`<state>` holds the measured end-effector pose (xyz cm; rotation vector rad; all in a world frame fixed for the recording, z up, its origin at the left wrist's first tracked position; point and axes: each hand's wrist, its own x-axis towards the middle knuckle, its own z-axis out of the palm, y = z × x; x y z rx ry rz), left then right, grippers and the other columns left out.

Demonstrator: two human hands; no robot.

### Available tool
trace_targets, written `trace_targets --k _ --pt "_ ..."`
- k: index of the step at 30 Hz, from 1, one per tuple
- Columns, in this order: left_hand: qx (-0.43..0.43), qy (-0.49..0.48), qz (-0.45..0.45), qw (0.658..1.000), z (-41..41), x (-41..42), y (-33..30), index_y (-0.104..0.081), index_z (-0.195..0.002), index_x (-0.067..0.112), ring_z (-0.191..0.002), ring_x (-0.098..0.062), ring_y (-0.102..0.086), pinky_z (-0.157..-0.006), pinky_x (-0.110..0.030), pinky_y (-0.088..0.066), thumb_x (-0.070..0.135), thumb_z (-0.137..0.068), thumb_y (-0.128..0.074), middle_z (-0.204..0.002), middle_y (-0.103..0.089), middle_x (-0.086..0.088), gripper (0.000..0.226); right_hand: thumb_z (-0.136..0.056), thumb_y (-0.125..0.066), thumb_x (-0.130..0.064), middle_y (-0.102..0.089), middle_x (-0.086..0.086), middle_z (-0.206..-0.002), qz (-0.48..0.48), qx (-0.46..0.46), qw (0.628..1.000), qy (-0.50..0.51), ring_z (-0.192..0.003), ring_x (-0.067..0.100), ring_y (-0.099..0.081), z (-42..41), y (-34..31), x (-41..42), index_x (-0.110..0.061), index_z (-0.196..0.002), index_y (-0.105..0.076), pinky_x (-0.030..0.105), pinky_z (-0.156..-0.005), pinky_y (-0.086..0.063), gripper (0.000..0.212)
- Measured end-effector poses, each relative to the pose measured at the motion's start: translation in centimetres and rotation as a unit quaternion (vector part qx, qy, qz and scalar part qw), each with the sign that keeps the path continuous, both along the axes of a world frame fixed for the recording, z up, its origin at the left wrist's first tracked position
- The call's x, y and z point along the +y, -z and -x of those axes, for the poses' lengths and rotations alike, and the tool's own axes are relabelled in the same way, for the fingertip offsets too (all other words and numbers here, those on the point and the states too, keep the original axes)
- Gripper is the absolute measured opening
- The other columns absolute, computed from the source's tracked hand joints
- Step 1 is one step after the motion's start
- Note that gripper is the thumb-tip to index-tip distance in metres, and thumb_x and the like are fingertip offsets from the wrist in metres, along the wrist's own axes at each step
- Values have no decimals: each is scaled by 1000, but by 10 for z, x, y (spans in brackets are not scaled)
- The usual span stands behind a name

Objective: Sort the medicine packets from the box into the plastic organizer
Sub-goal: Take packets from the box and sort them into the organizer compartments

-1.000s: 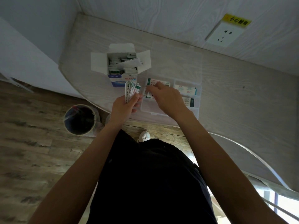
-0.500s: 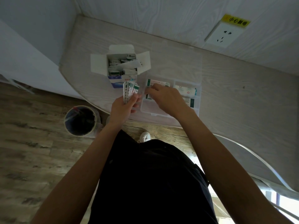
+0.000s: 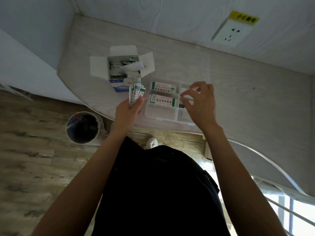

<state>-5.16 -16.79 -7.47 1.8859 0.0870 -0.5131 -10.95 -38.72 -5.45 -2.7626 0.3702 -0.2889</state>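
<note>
The right hand (image 3: 200, 101) has left the near-left compartment of the clear plastic organizer (image 3: 163, 116) at the table's near edge, where a white-and-green medicine packet (image 3: 162, 100) now lies. Its fingers hover loosely curled, empty, over the right compartments. The left hand (image 3: 127, 111) still grips a fan of packets (image 3: 135, 94) beside the open white cardboard box (image 3: 123, 70); more sorting remains.
</note>
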Motion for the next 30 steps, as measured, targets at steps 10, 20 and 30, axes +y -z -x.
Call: trace_targets --k 10,20,30 --pt "-147 115 -101 977 -8 -15 4 -65 -110 15 -103 -23 -56 -91 -38 -44 51 -86 -52 -110 -62 -8 45 -81 -67 -25 -47 14 -136 37 111 991 -64 -126 34 -37 -15 2 16 -14 -92 -73 45 -95 -38 17" --pt "-123 81 -83 986 -2 -19 -3 -60 -119 13 -111 -16 -52 -85 -21 -37 31 -91 -58 -122 -57 -8 33 -86 -62 -25 -40 10 -142 -27 124 989 -70 -134 28 -28 -26 5 34 -16 -101 -71 40 -104 -32 20" --pt "-126 96 -93 983 -5 -17 -2 -62 -117 16 -112 -18 -52 -86 -22 -38 34 -90 -58 -123 -57 -7 33 -79 -71 -22 -51 9 -130 -130 71 989 -2 -123 30 -39 -18 14 32 -16 -95 -71 41 -99 -38 17"
